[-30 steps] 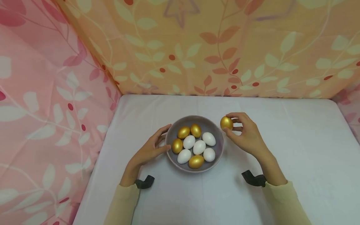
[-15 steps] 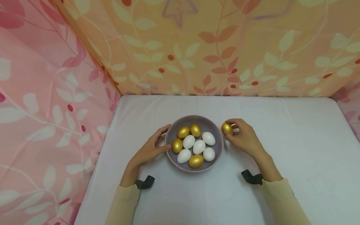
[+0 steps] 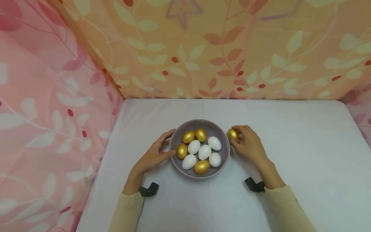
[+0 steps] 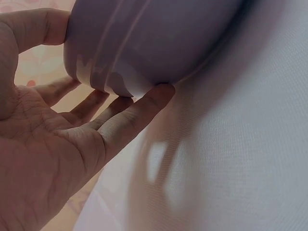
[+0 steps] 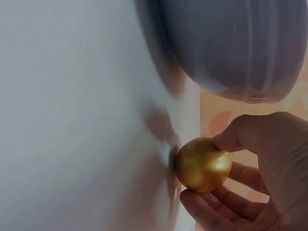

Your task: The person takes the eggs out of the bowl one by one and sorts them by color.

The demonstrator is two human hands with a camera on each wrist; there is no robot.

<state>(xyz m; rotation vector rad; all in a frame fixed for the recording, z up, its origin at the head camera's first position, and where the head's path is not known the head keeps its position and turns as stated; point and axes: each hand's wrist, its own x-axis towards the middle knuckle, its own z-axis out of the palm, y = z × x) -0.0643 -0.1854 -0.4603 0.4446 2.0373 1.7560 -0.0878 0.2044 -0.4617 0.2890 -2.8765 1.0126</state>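
A round grey-purple bowl (image 3: 175,167) stands on the white table in the head view, with several gold eggs (image 3: 201,167) and several white eggs (image 3: 204,152) lying in it. At the bowl's left side, my left hand (image 3: 152,154) touches the outer wall with spread, mostly straight fingers; the left wrist view has the fingertips against the bowl (image 4: 159,38). To the bowl's right, my right hand (image 3: 248,145) pinches another gold egg (image 3: 233,134) between thumb and fingers. In the right wrist view this egg (image 5: 202,164) is low by the table surface, close to the bowl but apart from it.
The table (image 3: 304,154) is covered in white cloth and extends on both sides of the bowl. A yellow leaf-patterned cloth (image 3: 261,48) hangs behind it, and a pink one (image 3: 43,129) at the left. Black bent pieces (image 3: 255,185) sit at both wrists.
My right hand has moved down and a little nearer the person with the gold egg, which is now lower by the table. The left hand and the bowl have stayed in place.
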